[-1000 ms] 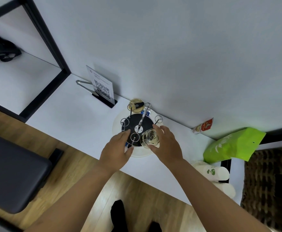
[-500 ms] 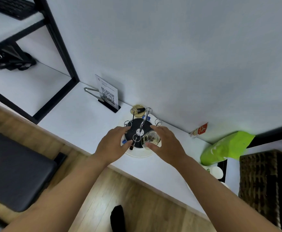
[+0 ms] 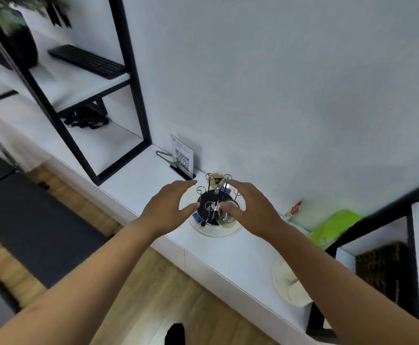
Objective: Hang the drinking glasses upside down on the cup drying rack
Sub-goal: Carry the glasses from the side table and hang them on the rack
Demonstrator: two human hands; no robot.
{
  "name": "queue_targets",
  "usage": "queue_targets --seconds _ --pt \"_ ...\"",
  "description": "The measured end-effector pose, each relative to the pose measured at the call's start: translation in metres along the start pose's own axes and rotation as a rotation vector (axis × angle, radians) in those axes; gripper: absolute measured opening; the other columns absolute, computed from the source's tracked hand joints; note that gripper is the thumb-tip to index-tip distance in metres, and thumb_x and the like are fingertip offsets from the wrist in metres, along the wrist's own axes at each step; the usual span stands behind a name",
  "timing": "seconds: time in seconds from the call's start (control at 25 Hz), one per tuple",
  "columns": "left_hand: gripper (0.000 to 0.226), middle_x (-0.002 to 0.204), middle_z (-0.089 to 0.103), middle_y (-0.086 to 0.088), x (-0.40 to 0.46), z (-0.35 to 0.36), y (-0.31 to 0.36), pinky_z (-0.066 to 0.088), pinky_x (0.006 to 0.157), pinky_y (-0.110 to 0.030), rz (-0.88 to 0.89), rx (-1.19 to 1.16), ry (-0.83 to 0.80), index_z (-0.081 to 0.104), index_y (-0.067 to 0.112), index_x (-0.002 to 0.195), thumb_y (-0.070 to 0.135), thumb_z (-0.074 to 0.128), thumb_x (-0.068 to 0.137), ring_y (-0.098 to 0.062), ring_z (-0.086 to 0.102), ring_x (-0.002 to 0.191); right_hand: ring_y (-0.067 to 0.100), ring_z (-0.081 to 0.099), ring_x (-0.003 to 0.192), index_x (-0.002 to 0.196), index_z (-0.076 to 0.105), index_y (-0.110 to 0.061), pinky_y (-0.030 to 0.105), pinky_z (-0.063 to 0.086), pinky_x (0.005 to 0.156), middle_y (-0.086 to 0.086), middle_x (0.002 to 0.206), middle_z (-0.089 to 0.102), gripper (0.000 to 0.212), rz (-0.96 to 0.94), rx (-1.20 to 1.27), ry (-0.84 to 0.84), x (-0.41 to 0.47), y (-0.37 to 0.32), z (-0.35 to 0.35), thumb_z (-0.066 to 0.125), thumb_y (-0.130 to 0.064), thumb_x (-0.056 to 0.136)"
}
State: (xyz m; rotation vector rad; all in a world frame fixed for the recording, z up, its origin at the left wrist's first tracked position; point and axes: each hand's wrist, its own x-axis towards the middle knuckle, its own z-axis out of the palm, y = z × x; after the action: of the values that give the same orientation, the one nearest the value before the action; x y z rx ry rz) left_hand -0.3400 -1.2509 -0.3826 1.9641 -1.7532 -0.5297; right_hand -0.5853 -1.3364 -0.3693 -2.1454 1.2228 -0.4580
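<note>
The cup drying rack (image 3: 206, 202) has thin wire pegs with looped tips rising from a black round base, and it stands on a white round tray (image 3: 211, 233) on the white counter. One clear drinking glass (image 3: 225, 216) sits at the rack's front right side, its mouth ring showing; whether it is upside down I cannot tell. My right hand (image 3: 253, 207) hovers over it with fingers spread, the thumb lying just above the glass. My left hand (image 3: 167, 207) is open to the left of the rack, thumb near the base's edge.
A QR-code sign (image 3: 182, 158) stands behind the rack to the left, with a yellowish round item (image 3: 215, 177) by the wall. A red packet (image 3: 296, 207), a green bag (image 3: 335, 225) and white rolls (image 3: 290, 282) lie to the right. Black shelf frames flank the counter.
My right hand has let go of the glass, which now rests at the rack, and its fingers have spread. My left hand has opened wider. The view has tilted upward.
</note>
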Motion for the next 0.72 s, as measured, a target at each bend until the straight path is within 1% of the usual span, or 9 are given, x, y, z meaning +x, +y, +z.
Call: queue_targets --seconds 0.16,0.28,0.44,0.52,0.64,0.72 --pt "0.062 0.154 0.048 0.014 -0.04 -0.04 0.05 0.037 0.113 -0.033 0.021 -0.003 0.114 0.042 0.036 0.155 0.051 0.062 0.098 -0.011 0.043 0.141 0.014 0.046 0.139 0.154 0.045 -0.038 0.031 0.038 0.107 -0.007 0.151 0.05 0.063 -0.092 0.017 0.033 -0.03 -0.041 -0.04 0.067 -0.052 0.097" --pt "0.063 0.157 0.045 0.014 -0.075 -0.071 0.088 0.036 0.116 -0.036 0.023 0.001 0.193 0.041 0.037 0.155 0.051 0.063 0.098 -0.011 0.042 0.143 0.011 0.043 0.142 0.155 0.042 -0.04 0.032 0.037 0.11 -0.009 0.154 0.048 0.063 -0.178 0.017 0.046 -0.058 -0.075 -0.073 0.063 -0.056 0.097" --pt "0.062 0.153 0.049 0.014 -0.119 -0.109 0.137 0.037 0.116 -0.034 0.048 -0.019 0.285 0.045 0.035 0.154 0.047 0.066 0.097 -0.009 0.046 0.139 0.006 0.044 0.139 0.153 0.041 -0.045 0.028 0.035 0.102 -0.013 0.151 0.049 0.062 -0.267 0.064 0.085 -0.098 -0.105 -0.106 0.061 -0.06 0.097" --pt "0.061 0.151 0.051 0.012 -0.141 -0.129 0.158 0.039 0.116 -0.036 0.052 -0.04 0.33 0.045 0.034 0.153 0.044 0.067 0.098 -0.009 0.047 0.138 0.006 0.045 0.137 0.153 0.041 -0.046 0.028 0.035 0.101 -0.014 0.149 0.05 0.06 -0.299 0.081 0.096 -0.114 -0.118 -0.12 0.06 -0.06 0.097" --pt "0.061 0.151 0.05 0.013 -0.175 -0.155 0.179 0.04 0.111 -0.03 0.032 -0.009 0.369 0.044 0.035 0.154 0.047 0.066 0.098 -0.008 0.05 0.133 0.009 0.046 0.138 0.151 0.041 -0.047 0.029 0.036 0.103 -0.013 0.149 0.05 0.058 -0.317 0.106 0.096 -0.134 -0.14 -0.136 0.059 -0.06 0.098" --pt "0.062 0.153 0.048 0.015 -0.196 -0.171 0.188 0.038 0.112 -0.029 0.014 0.001 0.389 0.043 0.035 0.154 0.048 0.065 0.098 -0.007 0.048 0.135 0.009 0.047 0.137 0.15 0.042 -0.049 0.03 0.037 0.103 -0.013 0.148 0.051 0.058 -0.339 0.12 0.106 -0.143 -0.153 -0.144 0.058 -0.064 0.096"
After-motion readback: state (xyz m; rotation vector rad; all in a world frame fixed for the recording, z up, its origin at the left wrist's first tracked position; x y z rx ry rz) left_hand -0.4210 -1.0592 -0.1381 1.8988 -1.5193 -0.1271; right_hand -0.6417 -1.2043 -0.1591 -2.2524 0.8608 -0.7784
